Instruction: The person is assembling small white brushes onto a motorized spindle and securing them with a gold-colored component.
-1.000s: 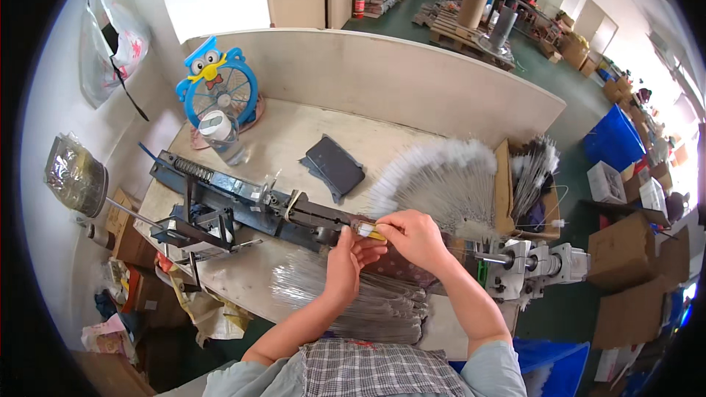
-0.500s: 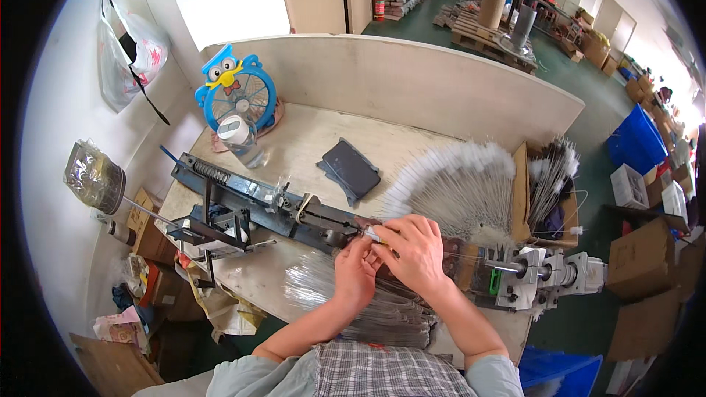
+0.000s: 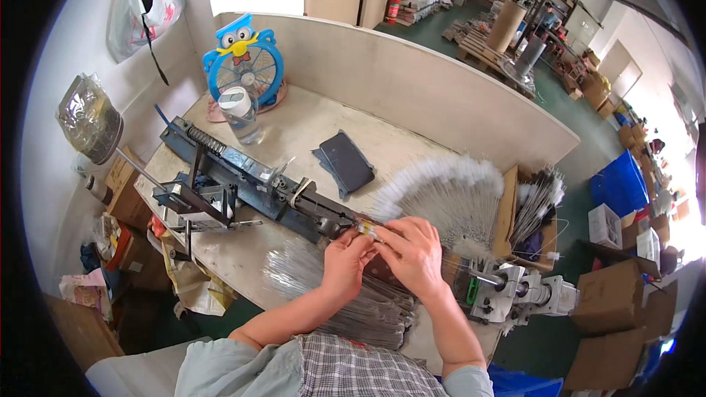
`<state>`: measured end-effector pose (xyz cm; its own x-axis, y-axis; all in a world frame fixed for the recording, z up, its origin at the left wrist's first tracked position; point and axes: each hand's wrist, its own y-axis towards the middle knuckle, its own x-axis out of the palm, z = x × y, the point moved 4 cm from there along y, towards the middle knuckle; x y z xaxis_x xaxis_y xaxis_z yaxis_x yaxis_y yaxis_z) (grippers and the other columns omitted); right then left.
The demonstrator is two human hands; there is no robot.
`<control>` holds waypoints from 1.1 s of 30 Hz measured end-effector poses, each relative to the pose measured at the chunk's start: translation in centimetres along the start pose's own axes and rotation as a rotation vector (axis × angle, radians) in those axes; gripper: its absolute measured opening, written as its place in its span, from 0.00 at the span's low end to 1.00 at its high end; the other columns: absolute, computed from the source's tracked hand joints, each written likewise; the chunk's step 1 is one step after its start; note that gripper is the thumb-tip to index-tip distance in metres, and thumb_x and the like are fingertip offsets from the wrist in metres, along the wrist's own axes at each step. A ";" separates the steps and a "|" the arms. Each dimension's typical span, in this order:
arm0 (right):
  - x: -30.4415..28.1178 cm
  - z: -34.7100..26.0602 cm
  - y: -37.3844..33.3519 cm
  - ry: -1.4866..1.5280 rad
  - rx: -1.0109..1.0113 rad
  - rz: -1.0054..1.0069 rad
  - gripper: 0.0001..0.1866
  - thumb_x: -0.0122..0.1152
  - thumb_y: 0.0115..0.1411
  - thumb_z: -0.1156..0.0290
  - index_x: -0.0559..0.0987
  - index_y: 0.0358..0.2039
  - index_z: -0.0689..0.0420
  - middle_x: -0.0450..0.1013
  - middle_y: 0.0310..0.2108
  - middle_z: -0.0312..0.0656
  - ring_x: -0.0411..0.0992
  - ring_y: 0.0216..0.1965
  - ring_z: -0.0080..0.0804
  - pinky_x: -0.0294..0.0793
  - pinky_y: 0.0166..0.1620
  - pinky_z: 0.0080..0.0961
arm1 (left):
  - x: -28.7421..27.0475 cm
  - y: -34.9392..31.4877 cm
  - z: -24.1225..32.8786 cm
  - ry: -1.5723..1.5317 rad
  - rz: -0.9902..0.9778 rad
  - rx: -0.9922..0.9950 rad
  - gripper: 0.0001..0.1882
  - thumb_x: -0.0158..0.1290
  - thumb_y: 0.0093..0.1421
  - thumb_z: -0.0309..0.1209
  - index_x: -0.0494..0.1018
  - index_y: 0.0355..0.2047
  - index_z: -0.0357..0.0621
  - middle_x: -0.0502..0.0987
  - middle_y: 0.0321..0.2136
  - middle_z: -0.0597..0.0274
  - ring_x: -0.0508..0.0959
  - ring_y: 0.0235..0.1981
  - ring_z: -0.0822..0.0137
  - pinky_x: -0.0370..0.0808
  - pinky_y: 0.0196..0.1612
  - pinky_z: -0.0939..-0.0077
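My left hand [image 3: 343, 261] and my right hand [image 3: 412, 254] meet at the right end of a long dark metal jig [image 3: 254, 176] on the table. The fingers of both are pinched round a small whitish and yellow piece [image 3: 365, 229], partly hidden by the fingertips. Its kind I cannot make out. Beneath my forearms lies a bundle of thin metal wires [image 3: 368, 309]. Beyond my right hand, wire brushes with white bristle tips [image 3: 445, 191] lie in a fan.
A dark phone [image 3: 346, 164], a clear bottle [image 3: 241, 114] and a blue fan [image 3: 245, 66] stand or lie on the table [image 3: 309, 121]. A cardboard box [image 3: 507, 206] holds more brushes. A metal spindle machine [image 3: 522, 290] sits at the right end. A low panel [image 3: 412, 77] borders the back.
The whole view has shifted and turned slightly as my head moved. My hands stay together at the jig's end, and more of the white and yellow piece shows between the fingers.
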<state>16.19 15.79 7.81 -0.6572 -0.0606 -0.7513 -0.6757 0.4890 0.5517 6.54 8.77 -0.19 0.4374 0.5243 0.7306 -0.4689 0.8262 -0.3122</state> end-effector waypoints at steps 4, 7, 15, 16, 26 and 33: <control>0.9 0.2 0.0 0.018 -0.016 -0.031 0.13 0.66 0.45 0.69 0.81 0.34 0.50 0.74 0.35 0.33 0.70 0.41 0.34 0.67 0.43 0.32 | -0.7 0.2 -0.3 -0.057 0.011 -0.025 0.07 0.49 0.59 0.23 0.70 0.38 0.39 0.75 0.35 0.64 0.76 0.35 0.72 0.72 0.42 0.76; 0.7 0.2 0.1 0.019 -0.023 -0.031 0.14 0.65 0.45 0.69 0.80 0.36 0.50 0.73 0.35 0.33 0.70 0.41 0.33 0.67 0.42 0.32 | -0.4 0.2 -0.8 -0.074 -0.012 -0.012 0.06 0.49 0.59 0.25 0.71 0.37 0.40 0.75 0.34 0.64 0.76 0.35 0.72 0.72 0.41 0.76; 1.0 -0.8 0.0 -0.009 0.099 0.043 0.16 0.69 0.41 0.69 0.81 0.34 0.55 0.75 0.35 0.34 0.70 0.40 0.34 0.67 0.43 0.31 | -0.4 0.0 -0.3 -0.121 0.034 -0.044 0.06 0.49 0.59 0.28 0.71 0.35 0.40 0.76 0.34 0.63 0.76 0.36 0.71 0.71 0.42 0.73; 1.1 -0.7 -0.2 -0.043 0.099 0.073 0.16 0.69 0.41 0.69 0.80 0.34 0.55 0.75 0.35 0.34 0.70 0.40 0.33 0.66 0.43 0.31 | -0.4 0.0 -0.3 -0.137 0.049 -0.041 0.06 0.49 0.59 0.27 0.71 0.35 0.39 0.76 0.33 0.63 0.76 0.36 0.71 0.71 0.41 0.75; 0.4 0.0 -0.6 -0.062 -0.005 0.092 0.13 0.68 0.43 0.68 0.81 0.33 0.52 0.74 0.35 0.32 0.70 0.41 0.33 0.66 0.42 0.31 | 0.1 0.1 -0.4 -0.047 0.039 0.009 0.05 0.50 0.58 0.24 0.70 0.36 0.40 0.76 0.34 0.63 0.76 0.35 0.72 0.72 0.40 0.77; -1.9 -0.5 -0.4 -0.098 0.049 0.077 0.12 0.67 0.44 0.68 0.81 0.32 0.52 0.74 0.32 0.33 0.70 0.39 0.33 0.65 0.42 0.32 | 0.5 -0.2 0.1 -0.010 0.022 -0.034 0.10 0.46 0.62 0.32 0.70 0.40 0.39 0.76 0.34 0.61 0.77 0.35 0.69 0.72 0.44 0.73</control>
<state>17.57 15.30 9.19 -0.6693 0.0627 -0.7403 -0.6059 0.5306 0.5928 6.74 8.85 0.33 0.4198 0.5402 0.7293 -0.4515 0.8214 -0.3485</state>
